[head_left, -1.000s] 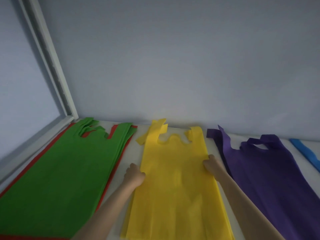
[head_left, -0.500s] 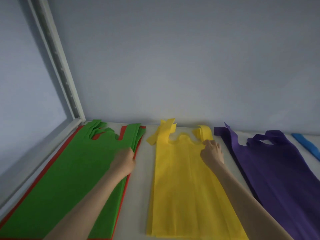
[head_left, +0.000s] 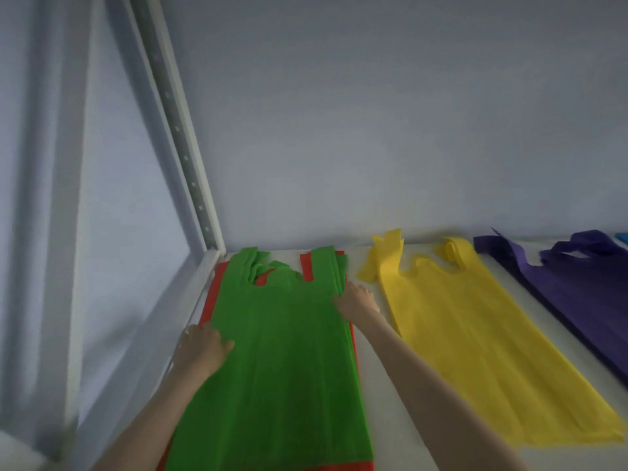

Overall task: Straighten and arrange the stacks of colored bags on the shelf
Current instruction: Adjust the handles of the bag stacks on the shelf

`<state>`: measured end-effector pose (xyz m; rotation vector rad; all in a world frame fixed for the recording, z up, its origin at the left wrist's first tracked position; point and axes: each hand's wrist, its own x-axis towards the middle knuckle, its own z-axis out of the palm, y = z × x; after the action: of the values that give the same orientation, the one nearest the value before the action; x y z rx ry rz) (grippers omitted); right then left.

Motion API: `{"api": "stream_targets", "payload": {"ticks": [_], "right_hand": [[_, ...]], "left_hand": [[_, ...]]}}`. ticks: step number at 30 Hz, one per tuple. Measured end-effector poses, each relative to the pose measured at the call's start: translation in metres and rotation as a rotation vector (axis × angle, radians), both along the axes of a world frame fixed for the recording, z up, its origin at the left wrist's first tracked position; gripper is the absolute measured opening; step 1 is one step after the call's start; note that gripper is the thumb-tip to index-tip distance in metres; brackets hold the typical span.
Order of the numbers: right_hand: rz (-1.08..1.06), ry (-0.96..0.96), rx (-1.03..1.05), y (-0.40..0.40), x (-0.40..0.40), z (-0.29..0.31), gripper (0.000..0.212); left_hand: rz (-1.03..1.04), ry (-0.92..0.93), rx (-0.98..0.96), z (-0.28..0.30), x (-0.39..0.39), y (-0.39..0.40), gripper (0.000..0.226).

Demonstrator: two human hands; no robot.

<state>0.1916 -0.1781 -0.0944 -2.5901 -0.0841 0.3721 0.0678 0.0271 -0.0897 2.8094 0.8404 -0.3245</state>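
Note:
A stack of green bags (head_left: 285, 351) lies at the left of the white shelf (head_left: 384, 385), on top of red bags (head_left: 212, 294) whose edges show around it. My left hand (head_left: 204, 348) rests on the green stack's left edge, fingers spread flat. My right hand (head_left: 356, 297) presses against the stack's right edge near the handles. To the right lies a yellow bag stack (head_left: 475, 338), untouched, then a purple stack (head_left: 584, 287). The tip of a blue bag (head_left: 622, 237) shows at the far right.
A white metal upright (head_left: 180, 137) with holes and a low side rail (head_left: 190, 300) bound the shelf on the left. A plain wall (head_left: 373, 113) closes the back, just behind the bag handles. Bare strips of shelf separate the stacks.
Both hands left the yellow stack and moved left to the green stack, one on each side edge. The camera has also swung left.

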Motion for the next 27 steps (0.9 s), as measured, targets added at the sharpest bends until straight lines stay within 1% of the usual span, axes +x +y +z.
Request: {"api": "stream_targets", "payload": {"ticks": [1,3,7,10,14,16,17,19,20,23,25,27], "right_hand": [[-0.022,0.050,-0.010,0.004,-0.004,-0.005,0.044],[-0.068,0.090,-0.007,0.009,-0.009,-0.015,0.047],[-0.174,0.018,0.031,0.014,-0.012,-0.021,0.047],[-0.197,0.003,0.075,0.019,-0.014,-0.019,0.049],[-0.242,0.022,0.066,0.024,-0.019,-0.020,0.055],[-0.254,0.024,0.058,0.025,-0.020,-0.022,0.055],[-0.258,0.021,0.049,0.025,-0.021,-0.021,0.054],[-0.271,-0.001,0.037,0.026,-0.022,-0.020,0.052],[-0.276,-0.014,0.039,0.026,-0.023,-0.020,0.051],[-0.267,-0.049,0.055,0.027,-0.024,-0.018,0.051],[-0.252,-0.082,0.062,0.028,-0.025,-0.019,0.050],[-0.232,-0.123,0.061,0.027,-0.027,-0.019,0.050]], "left_hand": [[0.006,0.013,-0.022,-0.004,-0.003,0.003,0.055],[0.050,-0.004,-0.074,-0.009,-0.005,0.004,0.062],[0.195,-0.028,-0.186,-0.013,-0.003,0.007,0.079],[0.234,-0.024,-0.251,-0.016,0.002,0.016,0.079],[0.210,-0.005,-0.283,-0.012,0.001,0.020,0.072],[0.213,-0.017,-0.303,-0.011,0.001,0.019,0.075],[0.220,-0.038,-0.344,-0.010,0.001,0.017,0.079],[0.253,-0.104,-0.493,-0.007,0.001,0.014,0.084],[0.254,-0.131,-0.551,-0.005,-0.001,0.012,0.083],[0.222,-0.216,-0.641,-0.006,-0.002,0.012,0.068],[0.213,-0.282,-0.658,-0.007,-0.003,0.013,0.057],[0.169,-0.328,-0.664,-0.009,-0.004,0.013,0.054]]}}
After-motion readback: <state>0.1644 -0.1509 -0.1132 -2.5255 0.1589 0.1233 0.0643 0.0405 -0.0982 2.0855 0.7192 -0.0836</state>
